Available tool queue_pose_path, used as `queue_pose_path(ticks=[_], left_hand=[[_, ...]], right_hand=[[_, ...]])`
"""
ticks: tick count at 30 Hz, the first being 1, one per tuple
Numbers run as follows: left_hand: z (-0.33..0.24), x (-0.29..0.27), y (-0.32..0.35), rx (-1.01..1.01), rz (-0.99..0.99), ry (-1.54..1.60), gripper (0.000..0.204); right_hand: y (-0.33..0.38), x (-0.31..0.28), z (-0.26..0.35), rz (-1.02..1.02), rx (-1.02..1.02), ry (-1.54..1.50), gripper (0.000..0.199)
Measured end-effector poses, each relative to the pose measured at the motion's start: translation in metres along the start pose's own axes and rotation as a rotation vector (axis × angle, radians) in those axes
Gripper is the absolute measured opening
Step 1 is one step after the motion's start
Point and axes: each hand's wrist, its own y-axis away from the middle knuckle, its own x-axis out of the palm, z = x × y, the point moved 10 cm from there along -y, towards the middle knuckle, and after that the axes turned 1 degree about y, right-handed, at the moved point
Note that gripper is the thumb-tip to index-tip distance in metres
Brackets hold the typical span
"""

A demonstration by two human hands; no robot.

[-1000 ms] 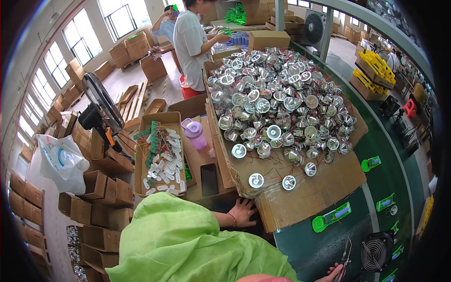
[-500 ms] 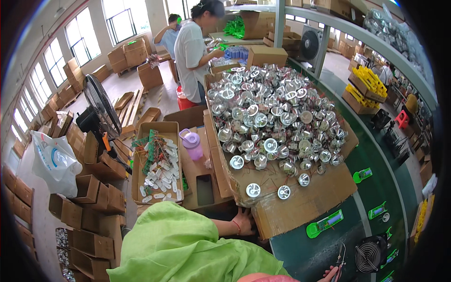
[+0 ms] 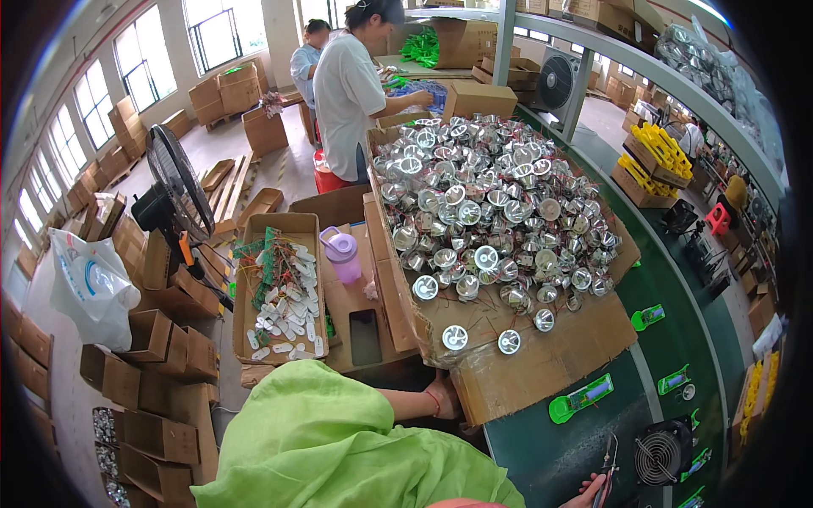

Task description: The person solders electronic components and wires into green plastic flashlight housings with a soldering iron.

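My left hand (image 3: 442, 398) reaches in at the near left corner of the cardboard flap (image 3: 542, 372), its fingers mostly hidden by the cardboard's edge and shadow. At the lower edge, my right hand (image 3: 586, 493) is closed around a slim pointed metal tool (image 3: 608, 464) whose exact kind I cannot make out. Ahead of the right hand, a green plastic housing (image 3: 581, 399) with a blue-grey cylinder in it lies on the dark green belt. Several silver lamp reflectors with thin wires (image 3: 508, 342) rest on the flap, below a large heap of the same (image 3: 500, 212).
A small black fan (image 3: 660, 454) stands right of the tool. More green housings (image 3: 648, 317) lie along the belt. Leftward are a phone (image 3: 365, 337), a purple bottle (image 3: 342, 256) and a carton of circuit boards and white parts (image 3: 284, 292). Another person (image 3: 345, 102) works behind.
My left hand has slipped a little further behind the cardboard edge, showing less of its fingers. The right hand and its tool have shifted slightly left. The person behind has turned and stretched an arm forward.
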Motion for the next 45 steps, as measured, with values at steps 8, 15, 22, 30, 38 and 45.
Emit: queue_pose_path(ticks=[8, 15, 22, 30, 38, 45], left_hand=[[0.001, 0.003, 0.007, -0.032, 0.062, -0.037, 0.066], [-0.003, -0.010, 0.016, 0.045, 0.040, 0.055, 0.075], [-0.001, 0.014, 0.015, 0.065, 0.245, 0.092, 0.084], [0.003, 0.028, 0.008, -0.018, 0.262, 0.144, 0.084], [-0.008, 0.006, 0.046, 0.179, 0.277, 0.161, 0.053], [-0.017, -0.249, 0.188, 0.839, -0.691, 0.027, 0.010]], right_hand=[[0.004, -0.003, 0.003, -0.050, 0.003, -0.029, 0.043], [0.003, -0.002, 0.005, -0.025, -0.029, -0.026, 0.041], [0.000, -0.001, 0.002, -0.008, -0.022, -0.024, 0.039], [0.001, -0.003, 0.001, -0.022, -0.026, -0.053, 0.040], [-0.001, 0.003, -0.001, -0.050, -0.141, -0.113, 0.039], [-0.007, 0.001, -0.002, -0.054, -0.090, -0.150, 0.038]])
